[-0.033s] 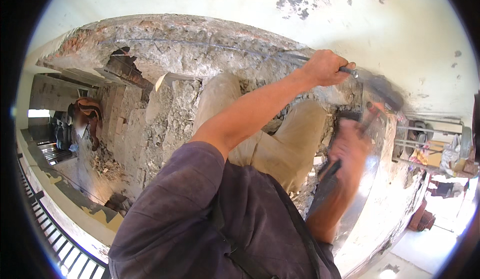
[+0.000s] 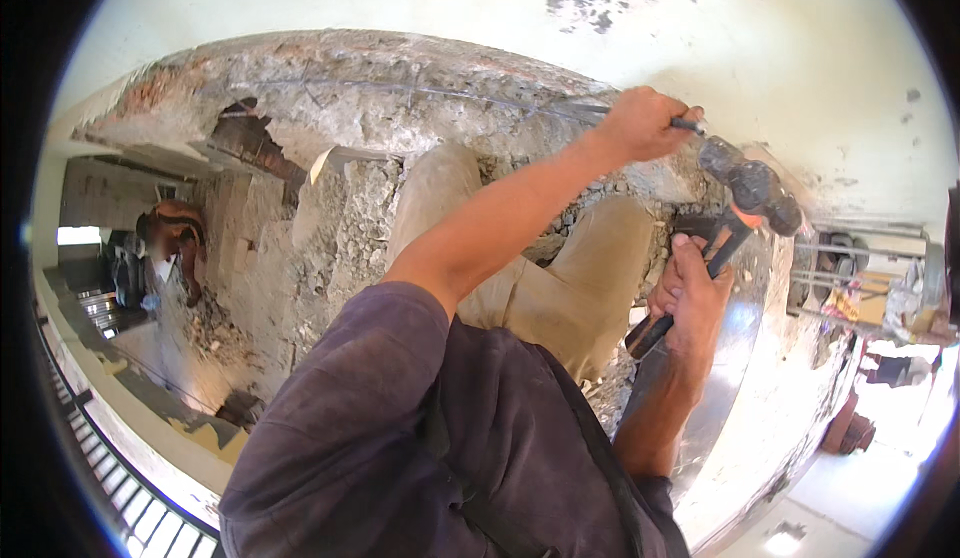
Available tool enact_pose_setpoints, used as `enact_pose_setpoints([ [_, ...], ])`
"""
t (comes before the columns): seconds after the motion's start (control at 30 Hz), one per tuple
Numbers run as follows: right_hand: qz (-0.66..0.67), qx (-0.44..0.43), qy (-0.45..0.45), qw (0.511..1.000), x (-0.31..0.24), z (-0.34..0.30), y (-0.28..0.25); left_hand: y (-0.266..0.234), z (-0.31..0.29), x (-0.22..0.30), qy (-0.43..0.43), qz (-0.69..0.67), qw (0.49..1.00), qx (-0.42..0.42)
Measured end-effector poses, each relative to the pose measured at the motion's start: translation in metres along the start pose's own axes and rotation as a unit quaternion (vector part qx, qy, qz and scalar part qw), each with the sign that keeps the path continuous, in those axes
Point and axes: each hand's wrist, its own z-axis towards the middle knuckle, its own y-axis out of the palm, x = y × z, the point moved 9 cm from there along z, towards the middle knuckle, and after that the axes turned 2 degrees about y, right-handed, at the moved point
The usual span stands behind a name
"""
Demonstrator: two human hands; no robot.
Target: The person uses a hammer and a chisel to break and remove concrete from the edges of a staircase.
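Observation:
My left hand (image 2: pixel 648 124) is wrapped round a dark metal chisel (image 2: pixel 686 124), held against the rough, broken strip of wall (image 2: pixel 420 93). The chisel's butt end sticks out to the right of my fist and its other end runs left along the masonry. In my right hand (image 2: pixel 694 296) is a hammer (image 2: pixel 748 186) with a dark, rounded steel head and a black and orange handle. The hammer's head is close by the chisel's butt; whether they touch I cannot tell. The handle's lower end shows below my palm.
Rubble (image 2: pixel 365 208) lies around my knees. A jagged hole (image 2: pixel 245 138) opens in the wall to the left. Farther left is another person (image 2: pixel 175 233), near a barred railing (image 2: pixel 95 428). A metal rack with goods (image 2: pixel 870 283) stands at the right.
The hammer and my right hand, blurred before, now show sharply, with the hammer's head a little farther left, near the chisel. My left hand has shifted slightly up and left with the chisel.

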Motion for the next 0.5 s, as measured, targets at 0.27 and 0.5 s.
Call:
enact_pose_setpoints([
  [0.27, 0.06, 0.183, -0.428, 0.883, -0.189, -0.113, -0.118, 0.004, 0.001, 0.012, 0.026, -0.022, 0.999, -0.011],
  [0.5, 0.005, 0.033, -0.04, 0.999, -0.029, -0.001, -0.022, 0.0, 0.003, 0.005, 0.003, -0.028, 1.0, -0.002],
])
